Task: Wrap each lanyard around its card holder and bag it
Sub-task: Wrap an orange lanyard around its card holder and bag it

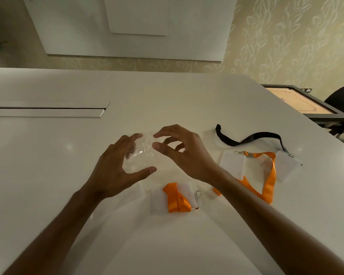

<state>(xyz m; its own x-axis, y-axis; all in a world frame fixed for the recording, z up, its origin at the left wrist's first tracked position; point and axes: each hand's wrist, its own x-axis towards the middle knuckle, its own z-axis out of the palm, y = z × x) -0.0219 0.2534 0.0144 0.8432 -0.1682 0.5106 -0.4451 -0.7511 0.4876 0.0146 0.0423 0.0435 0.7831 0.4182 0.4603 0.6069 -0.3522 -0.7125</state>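
**Opening a clear bag beside a wrapped card holder**

A clear plastic bag (141, 155) is sitting between both hands, just above the white table (48, 165). The left hand (115, 167) is spreading round it, fingers straight and thumb out, touching its edges rather than clenching. The right hand (179, 151) is reaching in with curled fingers at the bag's top edge; whether it is actually pinching the film is too blurred to tell.

Just below the hands, a card holder wrapped in its orange lanyard (176, 197) is lying on the table, waiting. To the right, a loose orange lanyard (270, 175) and a black lanyard (252, 136) are trailing across two more card holders (233, 164), still unwrapped.

The likely trouble: the thin film is clinging shut, so the mouth may not be opening. The wrapped ribbon could also be loosening when lifted, its metal hook snagging the bag.
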